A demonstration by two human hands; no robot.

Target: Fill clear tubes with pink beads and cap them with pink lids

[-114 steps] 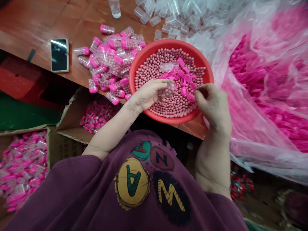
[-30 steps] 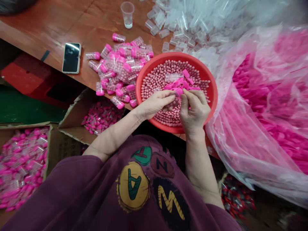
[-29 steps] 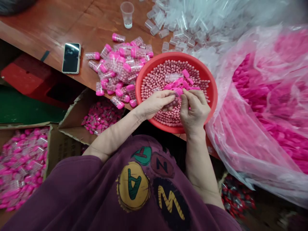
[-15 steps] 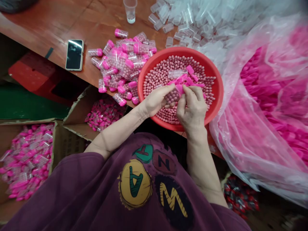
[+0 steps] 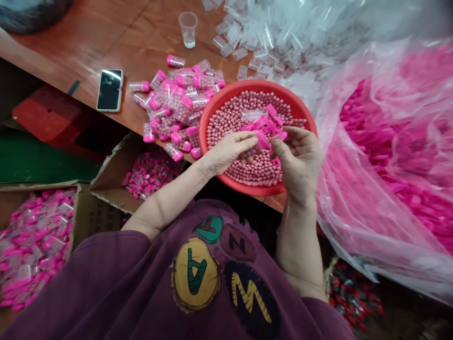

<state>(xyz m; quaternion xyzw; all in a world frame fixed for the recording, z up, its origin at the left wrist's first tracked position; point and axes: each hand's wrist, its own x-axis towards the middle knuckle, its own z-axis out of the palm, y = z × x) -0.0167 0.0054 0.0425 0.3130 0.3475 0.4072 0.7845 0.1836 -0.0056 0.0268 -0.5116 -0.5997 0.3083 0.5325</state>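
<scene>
Hands: left hand (image 5: 228, 153) pinches a bead-filled vial (image 5: 253, 151) above the red basin (image 5: 226, 92), right hand (image 5: 300, 165) half open just beside loose pink caps (image 5: 269, 123), its hold unclear.

Your light is soft and even, with no clear source, leaving faint shadows under your left hand (image 5: 226, 152) and right hand (image 5: 299, 167). Glare streaks the phone screen (image 5: 109, 89) and plastic bag (image 5: 368, 189); the wooden table (image 5: 123, 42) bows at upper left, and the loose vials (image 5: 262, 40) blur at upper right.
</scene>
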